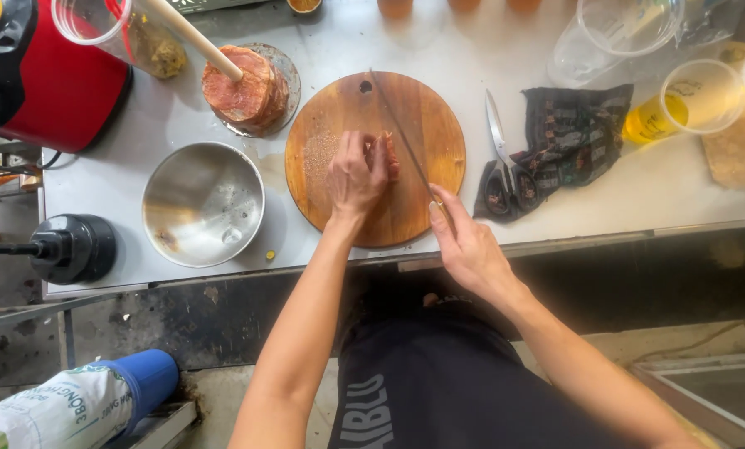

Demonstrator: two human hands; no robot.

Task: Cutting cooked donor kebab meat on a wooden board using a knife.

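Knife (402, 137) in right hand (471, 249) slices reddish piece (391, 156) under left hand (356, 175).

**What sits where on the table**

The board (375, 158) lies in the middle of the table (555, 199). The left hand (356, 176) presses food (388, 155) on the board. The right hand (466, 243) holds a knife (399, 129) across it. A bowl (204, 204) sits left of the board. Scissors (499, 141) and a cloth (568, 141) lie to its right.
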